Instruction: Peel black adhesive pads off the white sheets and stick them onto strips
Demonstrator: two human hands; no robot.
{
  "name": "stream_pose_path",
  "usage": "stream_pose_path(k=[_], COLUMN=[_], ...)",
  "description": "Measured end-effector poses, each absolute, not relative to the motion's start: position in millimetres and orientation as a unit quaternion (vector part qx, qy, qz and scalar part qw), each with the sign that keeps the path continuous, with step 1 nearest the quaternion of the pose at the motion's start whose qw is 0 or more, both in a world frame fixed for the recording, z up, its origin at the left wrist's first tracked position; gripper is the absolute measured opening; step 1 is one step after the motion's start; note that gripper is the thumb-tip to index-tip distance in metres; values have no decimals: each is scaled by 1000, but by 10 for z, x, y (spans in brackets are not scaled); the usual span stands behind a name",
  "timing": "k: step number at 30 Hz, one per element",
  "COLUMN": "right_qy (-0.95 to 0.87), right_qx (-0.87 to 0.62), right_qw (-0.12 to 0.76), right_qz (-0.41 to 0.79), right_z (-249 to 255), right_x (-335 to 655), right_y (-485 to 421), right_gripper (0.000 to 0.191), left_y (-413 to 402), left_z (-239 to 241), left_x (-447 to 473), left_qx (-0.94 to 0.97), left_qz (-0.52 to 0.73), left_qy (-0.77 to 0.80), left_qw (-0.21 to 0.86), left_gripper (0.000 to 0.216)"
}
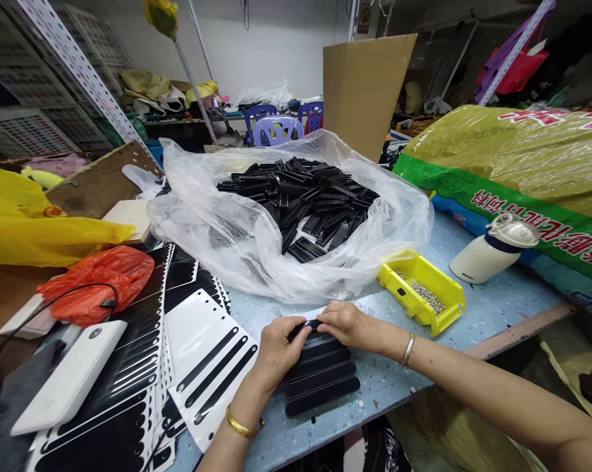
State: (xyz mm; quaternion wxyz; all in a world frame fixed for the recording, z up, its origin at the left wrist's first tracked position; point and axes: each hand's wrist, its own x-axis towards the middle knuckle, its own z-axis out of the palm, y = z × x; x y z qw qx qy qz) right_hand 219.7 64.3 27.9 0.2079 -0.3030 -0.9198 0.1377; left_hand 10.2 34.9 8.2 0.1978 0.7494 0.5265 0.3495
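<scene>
Both hands pinch a short black strip (311,324) above the table, my left hand (278,351) at its left end and my right hand (347,323) at its right. The fingers hide most of it. Just below my hands, several long black pieces with rounded ends (320,387) lie side by side on the table. Left of them is a white backing sheet (192,321) that carries 3 narrow black adhesive strips (214,370). Behind my hands, a clear plastic bag (212,242) lies spread around a heap of black plastic parts (310,196).
A yellow bin (443,321) of small metal pieces sits right of the bag, near a white bottle (487,252). A big printed sack (512,164) fills the right back. At left lie stacked black sheets (128,367), a white power bank (69,377) and a red bag (103,282).
</scene>
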Motion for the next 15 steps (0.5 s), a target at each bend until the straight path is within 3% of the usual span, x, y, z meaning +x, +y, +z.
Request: stream_pose_path(k=[15], right_qy=[-908], right_qx=[-323], right_qw=[219], right_qz=[152], right_z=[174], right_x=[2228], right_y=[650], right_gripper=[14], left_y=[352], left_z=[94], left_x=[130], left_qx=[725], left_qz=[364], left_qy=[541], left_qw=[221], left_gripper=[15])
